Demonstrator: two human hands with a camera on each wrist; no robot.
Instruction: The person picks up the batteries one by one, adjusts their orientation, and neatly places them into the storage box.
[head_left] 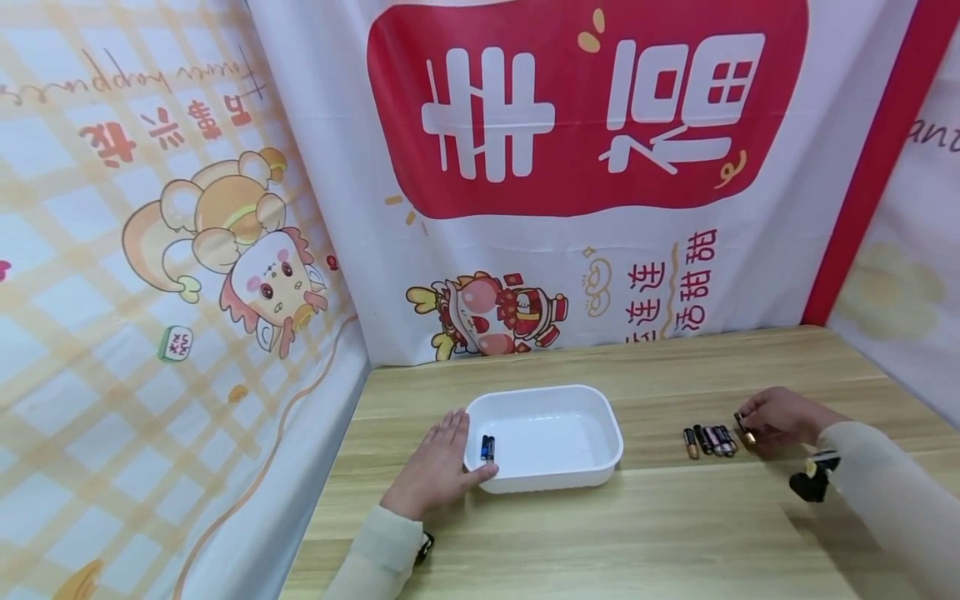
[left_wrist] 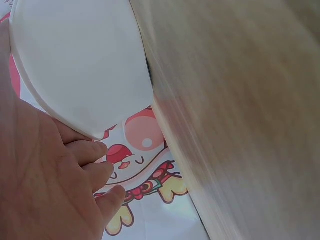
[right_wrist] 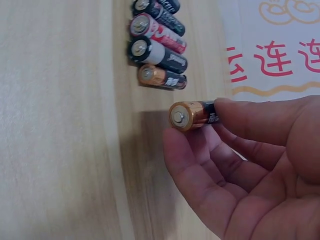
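Note:
Between the fingertips and thumb of my right hand [head_left: 780, 414] a copper-and-black battery [right_wrist: 192, 115] is pinched, its button end turned to the right wrist camera. Beside it a row of several batteries [right_wrist: 162, 55] lies on the table, in black, red and copper wrappers. My left hand [head_left: 435, 467] rests against the left end of a white plastic tray [head_left: 570, 482]. The fingers [left_wrist: 90, 151] lie along the outside of its wall, and the thumb reaches over the front rim. Inside the tray, near that thumb, lie two dark blue batteries [head_left: 487, 448] side by side.
The wooden table [head_left: 570, 542] meets a printed cloth [head_left: 337, 167] hanging at the back and left. Another pale cloth [head_left: 892, 275] hangs at the right. Dark wrist straps [head_left: 813, 477] sit over both sleeves.

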